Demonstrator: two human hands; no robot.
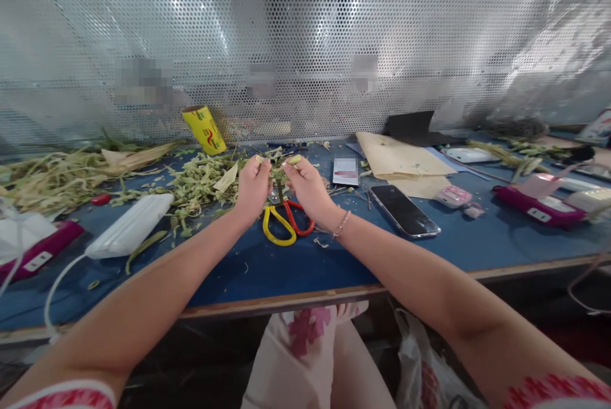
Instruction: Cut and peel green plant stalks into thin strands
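Note:
My left hand [252, 185] is closed in a pinch, with a small pale green plant piece [259, 159] at its thumb tip. Opposite it, my right hand [308, 187] pinches another pale green plant piece [295, 159] between thumb and fingers. The two hands are close together, a narrow gap between them. Below that gap lie scissors [279, 240] with one yellow and one red handle loop; neither hand grips the loops. Beside my left hand spreads a heap of green plant bits [195, 180]. My fingers partly cover what they hold.
Longer stalks and dry leaves [57, 177] lie at the left, near a white power bank [131, 224]. A yellow tube [205, 130] leans by the perforated metal screen [305, 27]. To the right are a phone [405, 210], brown paper [396, 161] and a pink case [453, 196].

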